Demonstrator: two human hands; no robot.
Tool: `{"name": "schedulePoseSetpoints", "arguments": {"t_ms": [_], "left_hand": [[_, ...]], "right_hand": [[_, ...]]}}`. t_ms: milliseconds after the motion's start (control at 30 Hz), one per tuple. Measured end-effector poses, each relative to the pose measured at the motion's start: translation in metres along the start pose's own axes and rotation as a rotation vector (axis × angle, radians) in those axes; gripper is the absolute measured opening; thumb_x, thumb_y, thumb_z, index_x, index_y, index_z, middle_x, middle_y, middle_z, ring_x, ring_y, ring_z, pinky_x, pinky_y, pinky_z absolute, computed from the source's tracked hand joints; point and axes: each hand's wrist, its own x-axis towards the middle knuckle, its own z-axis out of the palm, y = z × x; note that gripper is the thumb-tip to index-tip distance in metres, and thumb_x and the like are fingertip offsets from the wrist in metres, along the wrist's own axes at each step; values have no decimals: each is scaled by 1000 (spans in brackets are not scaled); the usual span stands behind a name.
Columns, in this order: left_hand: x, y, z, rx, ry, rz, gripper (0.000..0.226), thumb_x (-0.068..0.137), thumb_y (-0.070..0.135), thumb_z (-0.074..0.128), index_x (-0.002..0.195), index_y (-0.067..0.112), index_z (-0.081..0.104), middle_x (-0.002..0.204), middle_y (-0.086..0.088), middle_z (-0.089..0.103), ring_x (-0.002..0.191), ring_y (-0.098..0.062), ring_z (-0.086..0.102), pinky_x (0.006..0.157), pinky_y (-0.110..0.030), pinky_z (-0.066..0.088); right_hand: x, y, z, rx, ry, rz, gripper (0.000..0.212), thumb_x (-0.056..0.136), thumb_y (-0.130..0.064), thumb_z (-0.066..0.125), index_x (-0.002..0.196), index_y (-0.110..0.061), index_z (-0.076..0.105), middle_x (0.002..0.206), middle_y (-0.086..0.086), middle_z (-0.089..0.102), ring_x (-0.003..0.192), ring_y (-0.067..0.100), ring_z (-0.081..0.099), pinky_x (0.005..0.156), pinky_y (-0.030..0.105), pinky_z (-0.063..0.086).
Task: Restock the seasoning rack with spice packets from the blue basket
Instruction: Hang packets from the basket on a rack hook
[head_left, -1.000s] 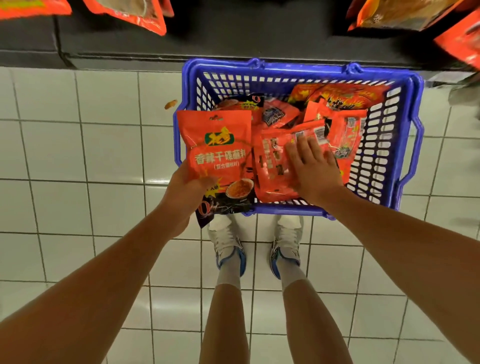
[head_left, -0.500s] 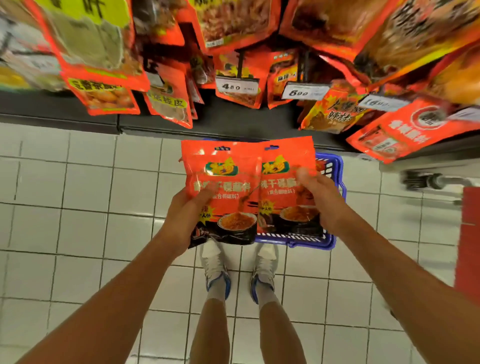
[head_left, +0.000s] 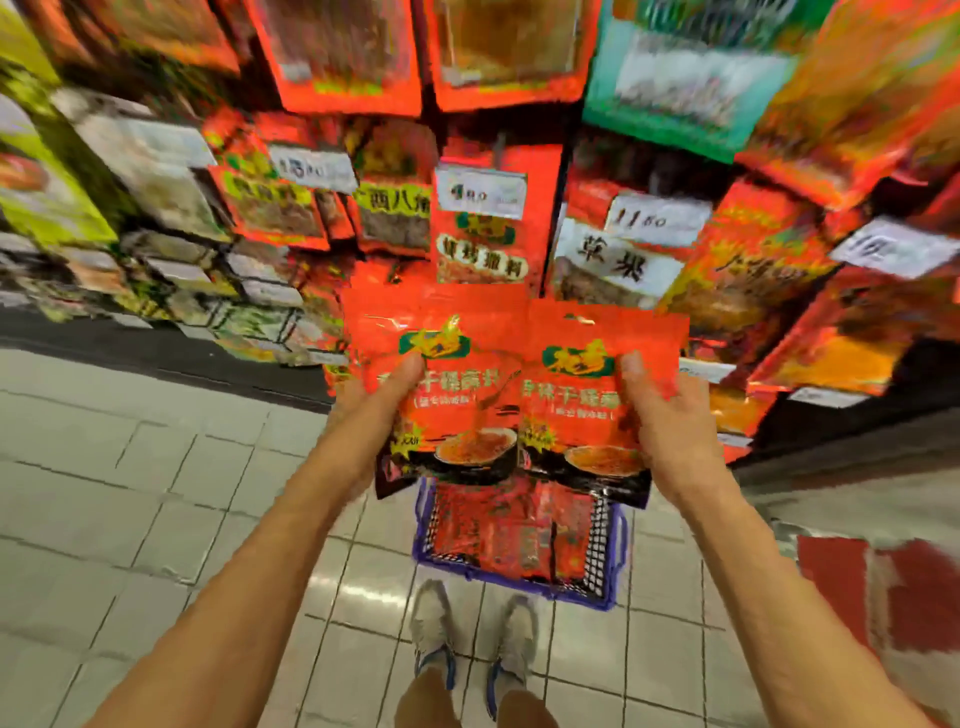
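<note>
Two matching orange-red spice packets are held side by side in front of the seasoning rack. My left hand pinches the left packet with the thumb on its front. My right hand grips the right packet at its right edge. Below them on the floor stands the blue basket, with several more red packets inside. The view is blurred.
Hanging packets with white price tags crowd the rack on all sides. White floor tiles lie to the left. A red mat is at the lower right. My feet stand just behind the basket.
Both hands have lifted the two packets up from the basket toward the rack. The view has tilted up, and more of the rack shows.
</note>
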Motion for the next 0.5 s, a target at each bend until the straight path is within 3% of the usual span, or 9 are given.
{"name": "schedulePoseSetpoints", "arguments": {"t_ms": [67,133,233,333,400,500], "left_hand": [[-18,38,5,-7,11,75,46,79,38,77,121,24,65,115,-3,76,103,-22,74,81,-36,61],[-35,74,8,-9,1,142,40,79,32,79,116,25,68,114,-3,76,102,-23,74,81,-38,61],[-53,129,9,-30,6,241,32,76,27,76,108,23,71,109,-6,77,97,-24,74,82,-43,61],[-66,186,5,-46,22,346,49,74,30,77,119,15,66,110,-10,76,94,-25,75,82,-44,61],[-74,222,2,-54,2,406,52,76,40,82,120,18,63,111,-8,76,96,-26,75,79,-42,62],[-79,267,-6,-31,-10,488,54,76,48,74,119,17,63,111,-10,76,99,-29,74,82,-45,61]], "right_hand": [[-7,-43,-4,7,-18,-66,37,76,-66,60,65,-31,70,50,-17,58,47,3,50,52,25,44],[-12,-85,-5,28,-37,-150,22,80,-55,63,67,-39,72,48,-13,55,47,6,47,53,31,43],[-20,-153,0,51,-53,-313,16,84,-39,62,82,-48,74,66,-20,70,59,0,59,57,26,51],[-28,-214,10,134,-46,-408,11,84,-33,65,83,-33,76,71,-18,73,58,-2,64,50,21,52],[-34,-250,20,138,-48,-462,14,88,-33,69,77,-35,76,67,-14,73,56,2,64,48,22,51],[-37,-292,36,106,-29,-536,26,96,-36,67,71,-37,76,66,-9,73,56,6,64,48,24,51]]}}
